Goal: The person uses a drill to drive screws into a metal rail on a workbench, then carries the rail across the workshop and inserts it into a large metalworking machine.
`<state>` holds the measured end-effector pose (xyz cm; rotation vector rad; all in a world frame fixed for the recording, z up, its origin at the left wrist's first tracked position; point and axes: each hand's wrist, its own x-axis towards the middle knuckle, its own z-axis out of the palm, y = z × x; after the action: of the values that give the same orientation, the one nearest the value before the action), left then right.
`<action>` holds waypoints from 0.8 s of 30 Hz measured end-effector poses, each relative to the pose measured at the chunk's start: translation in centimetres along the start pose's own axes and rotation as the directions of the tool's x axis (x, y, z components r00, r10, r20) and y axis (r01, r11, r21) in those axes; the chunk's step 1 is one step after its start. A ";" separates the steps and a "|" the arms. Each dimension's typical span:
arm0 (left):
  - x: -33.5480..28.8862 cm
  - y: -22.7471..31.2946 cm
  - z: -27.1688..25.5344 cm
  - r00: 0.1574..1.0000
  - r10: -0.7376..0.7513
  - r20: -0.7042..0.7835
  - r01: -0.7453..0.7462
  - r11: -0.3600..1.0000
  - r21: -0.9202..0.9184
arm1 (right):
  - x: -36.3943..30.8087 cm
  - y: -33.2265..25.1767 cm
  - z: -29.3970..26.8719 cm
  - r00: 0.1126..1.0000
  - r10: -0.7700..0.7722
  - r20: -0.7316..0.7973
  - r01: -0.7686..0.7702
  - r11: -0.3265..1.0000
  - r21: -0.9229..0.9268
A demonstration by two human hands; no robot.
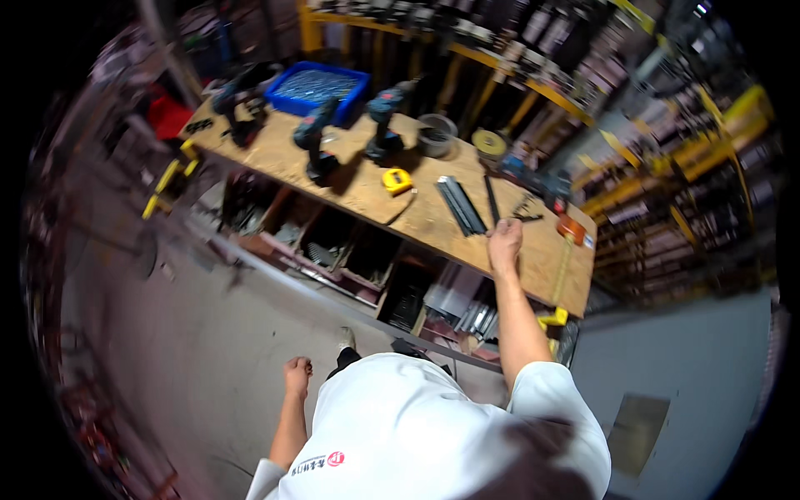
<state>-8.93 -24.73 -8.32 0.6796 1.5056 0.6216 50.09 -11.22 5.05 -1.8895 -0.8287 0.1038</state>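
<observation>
My right hand (505, 242) reaches over the front edge of the wooden workbench (450, 167), its fingers closed around the near end of a thin black bar (491, 198). Just left of it lie dark grey metal strips (461, 206), side by side. Several small black pieces (525, 208) are scattered to its right. My left hand (297, 375) hangs low beside my body, away from the bench. Its fingers are curled closed, with nothing seen in them. A yellow tape measure (397, 181) rests near the middle of the bench.
Dark cordless drills (384, 125) stand along the bench, with a blue bin (317, 87) of small metal parts behind them. A clear tub (436, 135), a yellow tape roll (489, 144) and an orange round object (571, 229) are farther right. Below the top are compartments (325, 237) with metal parts.
</observation>
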 end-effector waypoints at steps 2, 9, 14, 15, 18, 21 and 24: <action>-0.1 1.0 -0.1 0.995 0.051 -0.089 -0.053 0.998 -0.026 | -3.9 -6.2 -2.9 0.973 0.229 0.035 -0.228 0.926 0.299; -1.1 11.8 5.9 0.904 0.346 0.252 -0.377 0.923 0.083 | -13.7 -1.6 -5.9 0.674 0.724 0.148 -0.692 0.549 0.470; -1.8 20.4 12.7 0.685 0.411 0.601 -0.565 0.821 0.083 | -17.1 -0.7 -5.0 0.743 0.648 -0.171 -0.641 0.761 0.101; -2.0 21.7 14.3 0.626 0.404 0.667 -0.614 0.782 0.103 | -17.4 -1.0 -5.7 0.536 0.838 0.101 -0.775 0.442 0.452; -2.1 23.9 18.4 0.423 0.421 0.802 -0.750 0.660 0.050 | -21.1 -7.3 -6.8 0.814 0.577 0.064 -0.559 0.749 0.356; -4.1 25.2 23.1 0.434 0.113 0.894 -0.190 0.981 -0.032 | -26.4 -12.4 -9.1 0.792 0.418 0.444 -0.609 0.502 0.614; -4.8 23.1 25.8 0.441 0.103 0.892 -0.103 0.993 -0.064 | -31.2 -13.5 -10.3 0.736 0.356 0.576 -0.665 0.537 0.519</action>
<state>17.98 -13.16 10.78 0.9102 0.4340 0.2371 24.03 -34.23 12.22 -1.2972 -0.3350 1.0944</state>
